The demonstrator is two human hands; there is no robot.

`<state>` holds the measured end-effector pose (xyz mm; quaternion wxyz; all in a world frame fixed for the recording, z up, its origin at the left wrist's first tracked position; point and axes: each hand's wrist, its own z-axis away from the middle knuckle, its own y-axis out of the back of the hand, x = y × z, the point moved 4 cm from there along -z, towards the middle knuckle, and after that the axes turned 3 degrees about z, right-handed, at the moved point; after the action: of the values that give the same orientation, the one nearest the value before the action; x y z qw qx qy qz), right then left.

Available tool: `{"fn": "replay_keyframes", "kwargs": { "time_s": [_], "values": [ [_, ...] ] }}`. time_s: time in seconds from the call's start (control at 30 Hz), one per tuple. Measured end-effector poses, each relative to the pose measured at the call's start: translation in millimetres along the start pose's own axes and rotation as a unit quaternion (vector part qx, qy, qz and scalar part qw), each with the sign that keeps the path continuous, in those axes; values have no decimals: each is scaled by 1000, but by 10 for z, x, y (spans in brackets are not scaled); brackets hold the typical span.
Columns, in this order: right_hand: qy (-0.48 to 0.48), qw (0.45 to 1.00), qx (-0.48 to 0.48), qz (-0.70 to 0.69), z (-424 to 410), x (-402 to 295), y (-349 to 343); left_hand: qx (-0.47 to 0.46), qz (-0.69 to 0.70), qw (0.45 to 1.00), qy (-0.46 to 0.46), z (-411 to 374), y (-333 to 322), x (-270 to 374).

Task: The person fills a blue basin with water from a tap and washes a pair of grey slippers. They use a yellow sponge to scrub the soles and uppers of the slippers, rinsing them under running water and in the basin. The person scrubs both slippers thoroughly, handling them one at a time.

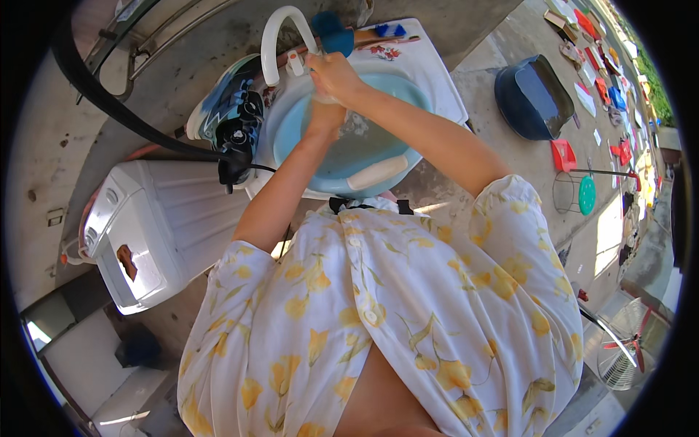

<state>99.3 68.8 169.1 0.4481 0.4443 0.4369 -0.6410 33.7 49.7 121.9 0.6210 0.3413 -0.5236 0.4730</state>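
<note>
My right hand (pixel 334 75), its fingers curled, is pressed against my left hand (pixel 326 112), just below and beside the white curved faucet (pixel 285 22). Whether anything lies between them is hidden. Beneath them a light blue basin (pixel 289 128) with cloudy water sits in a white sink (pixel 445 93) with red flower decoration. Splashes show by my left wrist. A white elongated object (pixel 377 172) lies at the basin's near rim. On the sink's back edge are a blue-bristled brush (pixel 390 30) and a teal object (pixel 333 34).
A patterned bag-like object (pixel 226 95) stands left of the sink, near a black cable (pixel 120 112) and a white washing machine (pixel 136 235). To the right are a dark blue tub (pixel 513 98), a red dustpan (pixel 563 155), a green-topped stool (pixel 587 195) and a fan (pixel 628 344).
</note>
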Motion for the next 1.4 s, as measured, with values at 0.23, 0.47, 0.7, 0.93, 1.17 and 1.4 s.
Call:
{"fn": "replay_keyframes", "kwargs": {
  "time_s": [0.23, 0.47, 0.7, 0.93, 1.17, 1.4],
  "values": [
    [-9, 993, 82, -81, -128, 98, -22, 61, -384, 852, -349, -138, 79, 46],
    [45, 996, 21, -68, -213, 98, -45, -42, -165, 975, -146, -281, 323, -32],
    [120, 967, -70, 213, -648, 714, -6, -72, 175, 966, 174, -31, 574, -192],
    [214, 822, -231, 474, -1140, 763, -218, -46, 369, 908, 193, 71, 917, -222],
    [215, 843, -187, 456, -1663, 1156, -409, 9, 369, 919, 137, 104, 1000, -228],
    [-215, 950, -205, 95, -555, 535, -565, 136, 123, 979, 93, 29, 1096, -324]
  ]
}}
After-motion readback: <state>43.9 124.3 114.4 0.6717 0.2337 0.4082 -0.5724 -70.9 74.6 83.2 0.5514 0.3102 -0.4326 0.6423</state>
